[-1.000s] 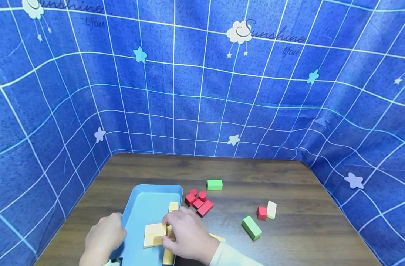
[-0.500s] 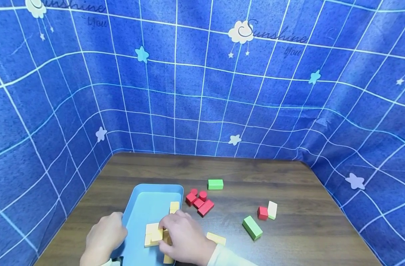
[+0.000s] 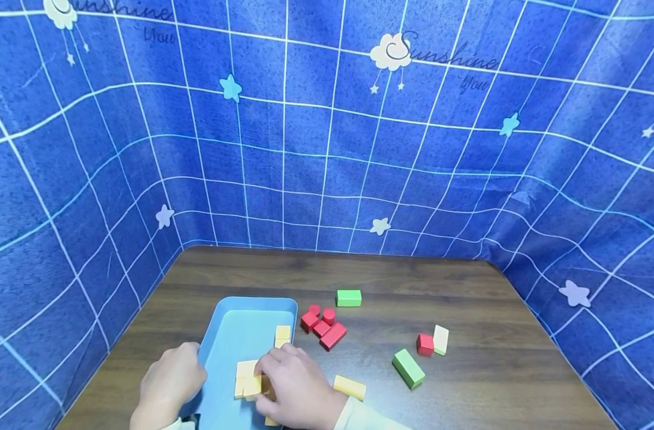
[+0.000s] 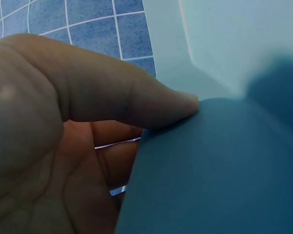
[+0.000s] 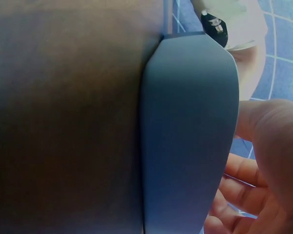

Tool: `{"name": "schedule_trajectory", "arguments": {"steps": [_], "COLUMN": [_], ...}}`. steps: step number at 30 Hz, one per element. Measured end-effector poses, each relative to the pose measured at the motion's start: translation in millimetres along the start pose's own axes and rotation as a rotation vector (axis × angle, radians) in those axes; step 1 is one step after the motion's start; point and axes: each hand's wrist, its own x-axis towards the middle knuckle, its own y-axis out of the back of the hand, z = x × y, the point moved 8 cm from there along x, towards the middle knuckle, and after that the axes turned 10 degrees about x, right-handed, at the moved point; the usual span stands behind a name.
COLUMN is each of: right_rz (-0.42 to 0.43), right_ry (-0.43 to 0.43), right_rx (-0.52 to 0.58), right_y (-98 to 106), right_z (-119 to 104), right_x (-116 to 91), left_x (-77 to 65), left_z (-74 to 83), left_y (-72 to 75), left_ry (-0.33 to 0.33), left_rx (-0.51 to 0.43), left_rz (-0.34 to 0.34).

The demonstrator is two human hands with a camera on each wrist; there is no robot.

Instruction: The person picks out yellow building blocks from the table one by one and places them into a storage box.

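Observation:
The blue tray (image 3: 235, 325) lies on the left side of the table. My left hand (image 3: 172, 379) grips its left rim; in the left wrist view the thumb presses over the tray wall (image 4: 219, 165), with fingers on the outer side. My right hand (image 3: 300, 388) reaches over the right rim and pinches a yellow block (image 3: 253, 388) at thumb and fingertips, right against other yellow blocks (image 3: 246, 369) in the tray. More yellow blocks (image 3: 282, 332) line the tray's right wall, partly hidden by this hand. In the right wrist view, the tray's outer wall (image 5: 190, 122) covers the fingertips.
Several red blocks (image 3: 334, 336) cluster right of the tray, with a green block (image 3: 349, 298) behind. A rounded yellow block (image 3: 350, 388) lies beside my right wrist. Farther right are another green block (image 3: 408, 368), a red cube (image 3: 425, 344) and a white-topped block (image 3: 440, 340).
My right hand has shifted slightly left with the yellow block, which now sits closer against the others. More of the rounded yellow block on the table shows. The left hand keeps its grip.

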Motion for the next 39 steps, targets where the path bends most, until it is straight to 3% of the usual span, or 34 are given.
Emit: {"name": "schedule_trajectory", "arguments": {"steps": [11,22,39], "right_rz": [0.011,-0.060,-0.081], "right_ry": [0.014,0.010,0.056], "right_rx": [-0.025,-0.019,-0.044], "right_y": [-1.8,-5.6,-6.8], "right_z": [-0.7,-0.4,-6.3], "right_x": [-2.2,-4.0,-8.4], "left_x": [1.1,1.2,1.4], "left_z": [-0.5,-1.3,-2.5], "left_y": [-1.5,-0.8,-1.5], "left_ry": [0.004,0.006,0.012], "left_rx": [-0.004,-0.003,0.002], "left_rz": [-0.017,0.009,0.008]}}
